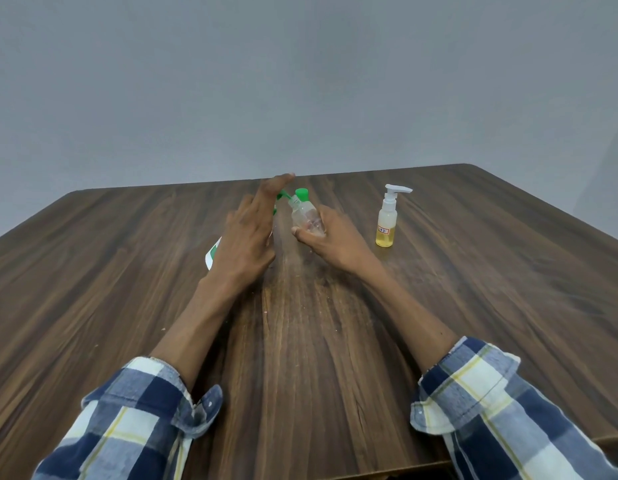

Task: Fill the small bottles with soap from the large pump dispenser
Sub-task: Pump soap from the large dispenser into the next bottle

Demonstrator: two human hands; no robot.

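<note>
Left hand point(247, 233) is over the dispenser point(213, 253), fingers straight and stretched forward on top of its green pump head point(282, 195) — flat contact, nothing clenched. The hand hides most of the dispenser; only a white-and-green patch of its body shows below the wrist, plus the green spout poking out to the right.

Right hand point(330, 239) grasps a small clear bottle point(307, 216), thumb and fingers wrapped round its lower half. The bottle is tilted, neck leaning left so its open mouth sits right at the spout tip. Its green flip cap point(301, 192) is hinged open and stands above the neck. Bottle looks nearly clear inside — can't tell how much soap is in it.

Both sit mid-table point(127, 271), nearer the far edge than the near one, the dispenser just left of the bottle.

A second small bottle point(387, 223) stands upright to the right, well apart from the right hand, toward the far right corner: white pump top, yellow liquid in the lower part, small label with red writing, too small to read.

Plaid sleeves point(491, 410) are rolled back on both forearms near the near edge. Plain grey wall point(300, 81) behind the table.
</note>
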